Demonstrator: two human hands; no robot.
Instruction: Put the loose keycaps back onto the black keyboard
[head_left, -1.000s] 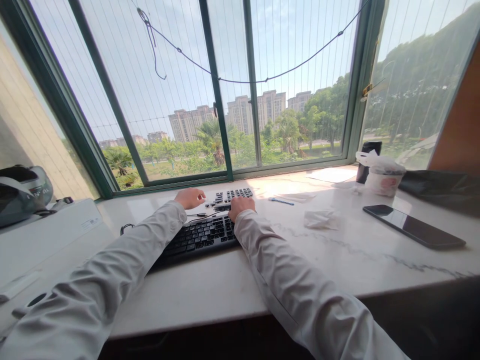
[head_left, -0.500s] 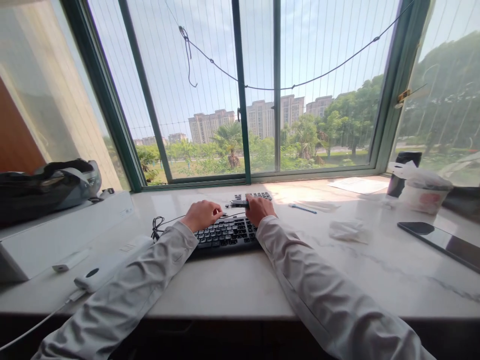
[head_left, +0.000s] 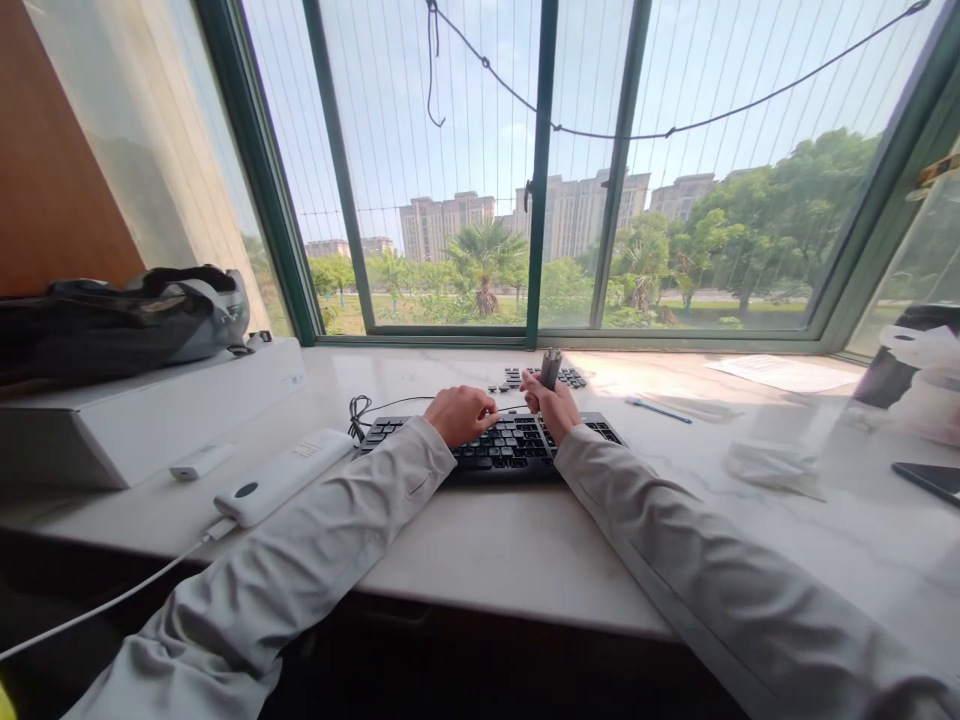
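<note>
A black keyboard [head_left: 517, 462] lies on the white marble-patterned counter, some of its key positions apparently without caps. My left hand [head_left: 461, 415] is over its upper middle, fingers curled in and fingertips close to the keys; whatever they pinch is too small to make out. My right hand [head_left: 556, 408] is closed around a small dark grey brush-like tool [head_left: 551, 368], held upright over the keyboard's right part. Behind the keyboard, several loose black keycaps [head_left: 574, 378] lie in rows, partly hidden by my right hand.
To the left are a white power strip-like device [head_left: 289, 475] with a cable, a small white block [head_left: 199, 462] and a white box [head_left: 150, 420] bearing a black bag [head_left: 127, 325]. On the right lie a blue pen [head_left: 664, 410], clear plastic [head_left: 772, 465], paper [head_left: 784, 373] and a phone [head_left: 930, 480].
My right hand has turned the brush-like tool from lying level to upright. My left hand has moved right over the keys. The view has shifted left.
</note>
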